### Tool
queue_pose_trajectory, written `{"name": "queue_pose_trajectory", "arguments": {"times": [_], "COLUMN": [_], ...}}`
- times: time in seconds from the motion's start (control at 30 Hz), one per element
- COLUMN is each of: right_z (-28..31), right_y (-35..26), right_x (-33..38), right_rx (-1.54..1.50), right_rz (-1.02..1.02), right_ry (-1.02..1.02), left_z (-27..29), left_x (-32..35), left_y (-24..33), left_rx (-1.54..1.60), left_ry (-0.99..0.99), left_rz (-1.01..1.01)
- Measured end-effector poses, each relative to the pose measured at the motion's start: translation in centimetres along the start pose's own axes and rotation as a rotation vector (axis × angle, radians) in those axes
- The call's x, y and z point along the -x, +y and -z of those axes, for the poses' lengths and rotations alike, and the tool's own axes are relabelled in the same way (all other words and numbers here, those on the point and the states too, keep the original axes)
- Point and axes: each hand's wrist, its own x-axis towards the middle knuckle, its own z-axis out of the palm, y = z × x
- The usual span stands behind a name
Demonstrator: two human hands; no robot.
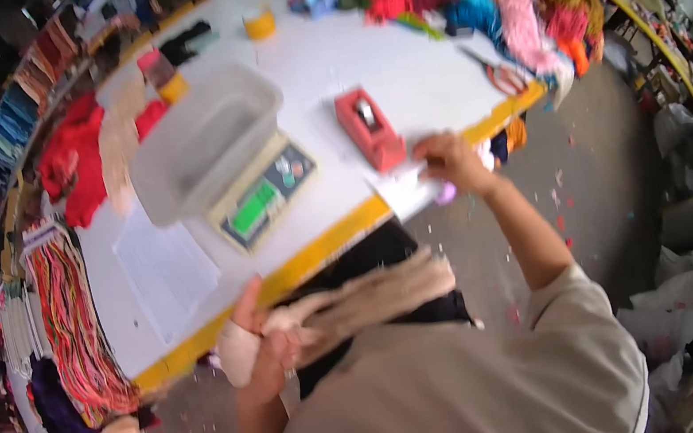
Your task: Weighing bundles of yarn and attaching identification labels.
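Left hand (260, 348): closed around 1 beige yarn bundle (368, 298), held just off the worktop's (396, 66) yellow front edge, with the strands trailing right across the person's body. Digital scale (264, 195) with a clear plastic tub (205, 139) on top: near the front edge. Red tape dispenser (369, 128): right of the scale. Right hand (451, 161): fingers curled, pressing on white paper (407, 189) at the front edge; whether they grip it cannot be told.
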Motion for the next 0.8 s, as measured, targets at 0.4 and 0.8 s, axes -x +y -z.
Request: {"name": "queue_pose_trajectory", "arguments": {"times": [0.4, 0.8], "right_z": [-1.8, -1.4], "right_y": [-2.0, -6.7], "right_x": [2.9, 3.5], "right_rx": [0.116, 0.219], "right_rz": [-0.044, -0.029], "right_ry": [0.269, 0.333], "left_z": [-1.6, -0.5], "left_x": [-1.9, -1.5], "left_y": [-0.3, -0.9], "left_rx": [-0.114, -0.141], "left_ry": [-0.159, -0.118], "left_rz": [0.155, 0.143]}}
